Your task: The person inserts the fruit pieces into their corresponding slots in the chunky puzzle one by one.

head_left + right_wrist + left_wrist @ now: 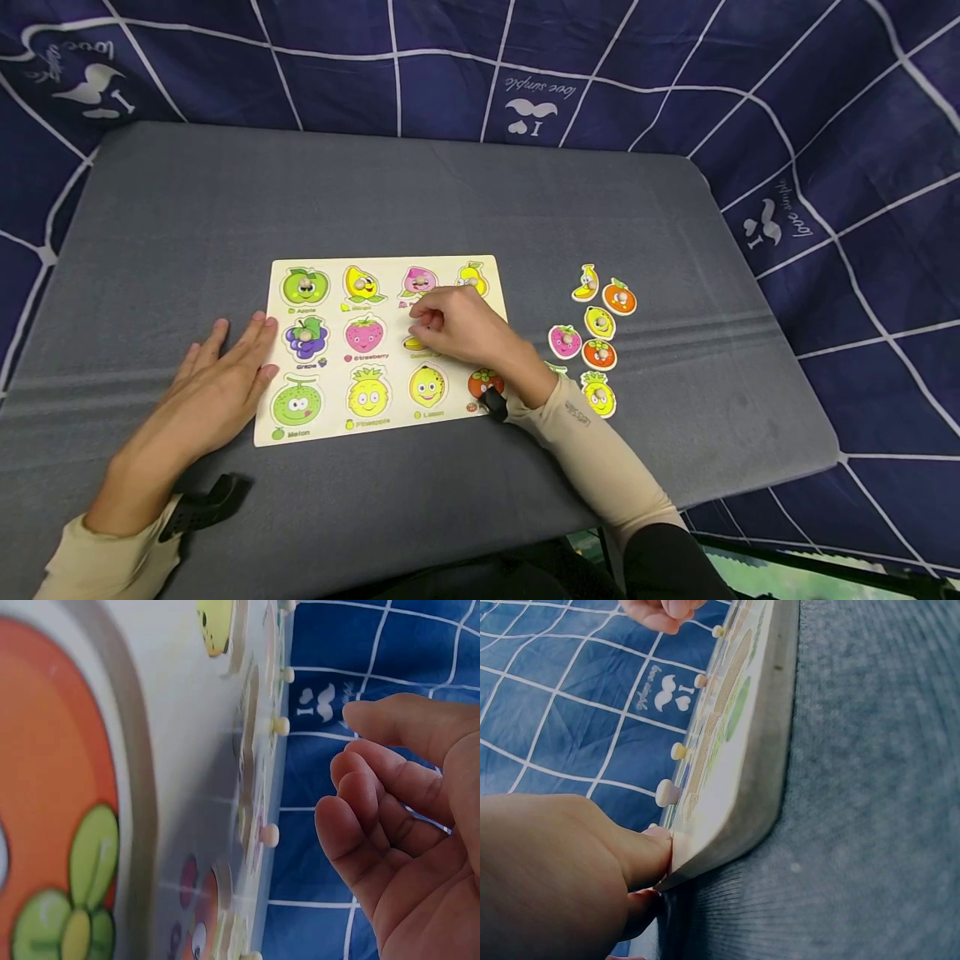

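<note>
A cream wooden fruit puzzle board (330,435) lies flat. Knobbed pieces, including the apple (305,287), mango (362,285), peach (417,282), pear (472,280) and grape (306,337), sit in its recesses. My left hand (213,387) rests at the board's left edge, fingers extended; the left wrist view shows the thumb touching the corner. Over the board's right half hovers my right hand (467,327), covering part of the middle row. In the right wrist view its fingers (349,825) are loosely bent, apart from the thumb, with nothing between them.
Right of the board lie loose knobbed pieces: banana (585,283), orange (618,297), lemon (600,322), strawberry (565,341), tomato (599,354) and pineapple (598,394). A green piece (557,367) is mostly hidden by the right forearm. Navy checked cloth (450,92) surrounds the grey table (390,200).
</note>
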Demonstrator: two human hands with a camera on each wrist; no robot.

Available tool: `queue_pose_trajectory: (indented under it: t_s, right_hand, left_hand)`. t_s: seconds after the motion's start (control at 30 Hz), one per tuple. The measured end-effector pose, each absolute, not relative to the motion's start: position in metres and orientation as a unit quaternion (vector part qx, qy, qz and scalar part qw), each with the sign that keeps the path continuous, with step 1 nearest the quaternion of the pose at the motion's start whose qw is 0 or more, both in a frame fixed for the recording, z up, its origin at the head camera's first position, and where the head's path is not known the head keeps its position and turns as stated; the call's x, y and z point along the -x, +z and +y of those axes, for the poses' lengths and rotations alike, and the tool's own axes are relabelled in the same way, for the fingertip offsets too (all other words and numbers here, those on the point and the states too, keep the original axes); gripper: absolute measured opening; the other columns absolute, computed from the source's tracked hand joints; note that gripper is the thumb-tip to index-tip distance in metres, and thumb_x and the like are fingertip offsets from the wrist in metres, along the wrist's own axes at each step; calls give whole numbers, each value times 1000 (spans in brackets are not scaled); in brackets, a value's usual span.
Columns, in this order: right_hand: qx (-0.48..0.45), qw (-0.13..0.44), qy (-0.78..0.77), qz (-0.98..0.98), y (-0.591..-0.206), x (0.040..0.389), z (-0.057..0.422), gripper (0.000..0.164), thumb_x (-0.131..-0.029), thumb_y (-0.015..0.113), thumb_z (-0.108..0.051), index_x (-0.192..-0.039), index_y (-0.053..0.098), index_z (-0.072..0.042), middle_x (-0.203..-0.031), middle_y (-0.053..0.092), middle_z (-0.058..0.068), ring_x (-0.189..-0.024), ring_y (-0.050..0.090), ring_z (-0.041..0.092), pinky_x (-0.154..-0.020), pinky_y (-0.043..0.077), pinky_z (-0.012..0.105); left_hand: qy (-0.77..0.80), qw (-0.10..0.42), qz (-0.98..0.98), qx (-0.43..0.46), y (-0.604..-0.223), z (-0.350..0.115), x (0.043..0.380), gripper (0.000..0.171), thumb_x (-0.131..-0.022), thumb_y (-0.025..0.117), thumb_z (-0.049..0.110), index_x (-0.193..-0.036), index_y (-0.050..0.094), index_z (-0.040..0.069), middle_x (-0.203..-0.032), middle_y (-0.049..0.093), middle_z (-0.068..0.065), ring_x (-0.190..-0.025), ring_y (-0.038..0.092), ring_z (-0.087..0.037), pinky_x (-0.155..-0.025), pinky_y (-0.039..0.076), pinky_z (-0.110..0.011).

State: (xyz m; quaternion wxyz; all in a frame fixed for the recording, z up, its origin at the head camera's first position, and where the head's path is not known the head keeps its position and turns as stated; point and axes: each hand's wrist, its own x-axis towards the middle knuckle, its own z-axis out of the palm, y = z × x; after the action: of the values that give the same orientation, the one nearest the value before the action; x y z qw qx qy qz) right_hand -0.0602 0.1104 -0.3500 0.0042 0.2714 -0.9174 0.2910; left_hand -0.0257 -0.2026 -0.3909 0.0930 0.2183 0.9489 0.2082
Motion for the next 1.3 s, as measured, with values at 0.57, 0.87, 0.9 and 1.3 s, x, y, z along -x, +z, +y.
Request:
queue_pose_trajectory:
  t_s: [0.57,0.87,0.9,1.3]
  right_hand:
    - [-257,38,303,-917,-352,52,131,7,-76,67,-13,-80,69,-8,-66,57,-5,-62,50,6,-59,41,16]
    - [-231,43,308,-922,-354,45,148,5,-76,68,-11,-80,70,-8,-65,57,-3,-59,51,4,-55,42,16]
    - [-229,43,310,-922,-354,44,150,6,-76,69,-12,-80,70,-8,-66,57,-3,-59,51,4,-55,43,17]
    - [-199,65,320,-924,-349,37,172,10,-75,73,-16,-80,69,-9,-68,58,-4,-60,51,3,-55,44,19]
  left_hand:
    - [204,102,949,-218,-391,-202,26,56,-100,34,24,-147,8,8,-151,6,-14,-132,-8,-47,-100,-6,-64]
    - [200,100,950,-217,-391,-203,26,56,-100,35,23,-147,7,8,-151,6,-15,-132,-8,-48,-100,-6,-64]
    - [200,100,950,-216,-391,-203,26,56,-100,35,23,-147,8,8,-151,6,-15,-132,-8,-48,-100,-6,-64]
    - [207,96,949,-216,-392,-202,25,56,-100,36,22,-147,9,7,-151,6,-15,-133,-9,-46,-100,-7,-63]
